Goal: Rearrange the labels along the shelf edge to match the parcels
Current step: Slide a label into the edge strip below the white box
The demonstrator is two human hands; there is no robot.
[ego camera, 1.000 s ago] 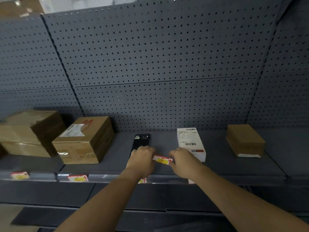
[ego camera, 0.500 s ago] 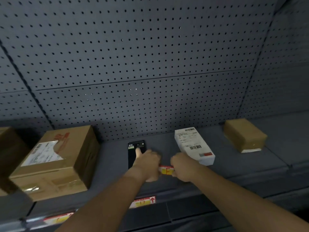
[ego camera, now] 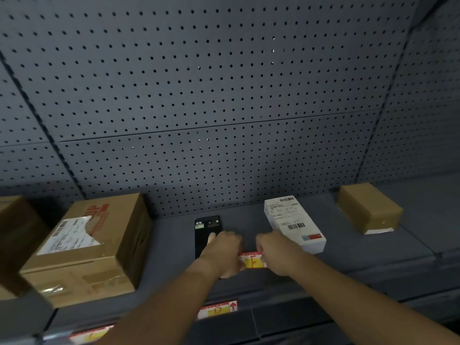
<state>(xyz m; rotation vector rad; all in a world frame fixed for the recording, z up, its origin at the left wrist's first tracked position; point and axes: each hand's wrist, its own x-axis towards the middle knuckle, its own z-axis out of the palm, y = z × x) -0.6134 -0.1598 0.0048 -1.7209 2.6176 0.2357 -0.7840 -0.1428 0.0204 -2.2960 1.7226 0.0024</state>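
Note:
A red and yellow label [ego camera: 251,260] is held between both hands above the shelf, my left hand [ego camera: 222,255] pinching its left end and my right hand [ego camera: 276,252] its right end. Behind my left hand lies a flat black box [ego camera: 205,230]. A white parcel with barcodes [ego camera: 293,222] sits just behind my right hand. A large cardboard box [ego camera: 92,247] stands to the left, and a small brown parcel [ego camera: 368,207] to the right. Two more labels sit in the shelf edge strip: one [ego camera: 217,308] below my hands and one [ego camera: 92,334] at the lower left.
Grey pegboard [ego camera: 211,95] backs the shelf. Another cardboard box [ego camera: 15,235] is partly visible at the far left. The grey shelf surface [ego camera: 348,255] runs between the parcels, with its front edge [ego camera: 286,302] below my forearms.
The view has tilted up and moved closer and rightward. Both hands stay on the label, which has lifted slightly away from the shelf edge toward the parcels.

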